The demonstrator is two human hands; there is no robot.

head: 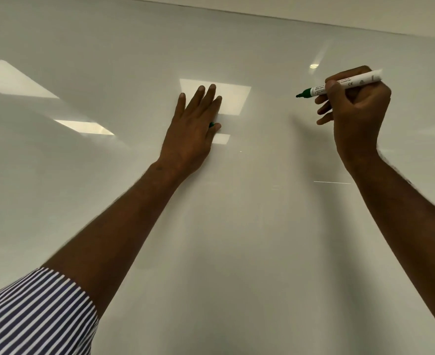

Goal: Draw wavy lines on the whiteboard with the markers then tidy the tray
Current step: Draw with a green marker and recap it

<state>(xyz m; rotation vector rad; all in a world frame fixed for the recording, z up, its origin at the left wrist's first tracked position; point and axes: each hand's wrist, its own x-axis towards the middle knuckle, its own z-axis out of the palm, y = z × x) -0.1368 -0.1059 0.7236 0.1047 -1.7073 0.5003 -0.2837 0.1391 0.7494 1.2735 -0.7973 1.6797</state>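
Note:
A glossy whiteboard (249, 226) fills the view, and I see no drawn lines on it. My right hand (357, 114) grips an uncapped green marker (344, 83) at the upper right. Its green tip points left, close to the board; I cannot tell whether it touches. My left hand (193, 129) lies flat against the board near the middle, fingers straight and pointing up. A small green piece, apparently the marker's cap (211, 125), shows pinched under its thumb. The tray is out of view.
The whiteboard's top edge (288, 15) runs across the top, with wall above it. Ceiling lights reflect as bright patches (234, 98) on the board. A striped sleeve (32, 316) covers my left upper arm at the bottom left.

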